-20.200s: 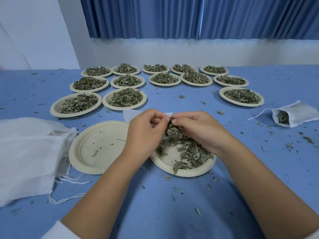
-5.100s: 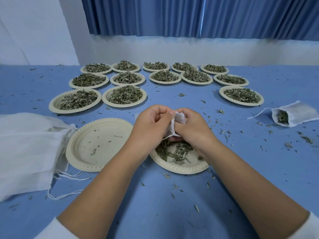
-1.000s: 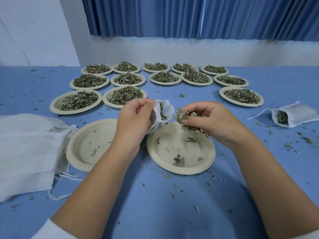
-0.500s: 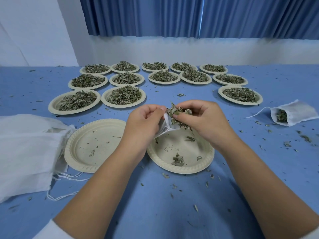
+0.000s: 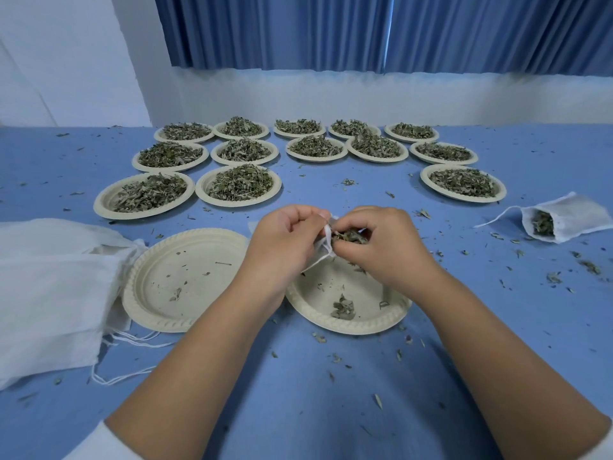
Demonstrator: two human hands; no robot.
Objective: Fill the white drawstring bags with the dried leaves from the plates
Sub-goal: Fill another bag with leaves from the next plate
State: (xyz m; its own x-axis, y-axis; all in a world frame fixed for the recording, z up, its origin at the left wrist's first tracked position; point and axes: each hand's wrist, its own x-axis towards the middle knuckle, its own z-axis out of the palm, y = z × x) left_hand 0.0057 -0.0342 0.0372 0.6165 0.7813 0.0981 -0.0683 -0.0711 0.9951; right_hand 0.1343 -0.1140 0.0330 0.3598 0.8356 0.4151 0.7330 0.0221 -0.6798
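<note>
The person works right over the near plate (image 5: 368,328), so whatever slips from the fingers falls back onto it and not onto the blue worktop (image 5: 298,410), which is strewn with bits. The left hand (image 5: 285,242) holds a small white bag (image 5: 326,243) by its rim. Its fingers are curled round the cloth and the mouth is turned toward the right hand (image 5: 384,250), which keeps the way in short. The right hand pinches a tuft of leaves (image 5: 351,235) at that mouth, fingers closed on it, seemingly pushing it in. The plate beneath is nearly bare, with one small clump (image 5: 343,308) and some crumbs, so I judge this bag almost full. To the left sits an emptied plate (image 5: 185,303), its edge against a heap of spare bags (image 5: 43,287) within easy reach. A filled bag (image 5: 570,217) lies on its side well off to the right, out of the way. Heaped plates (image 5: 238,202) wait in rows at the back.
</note>
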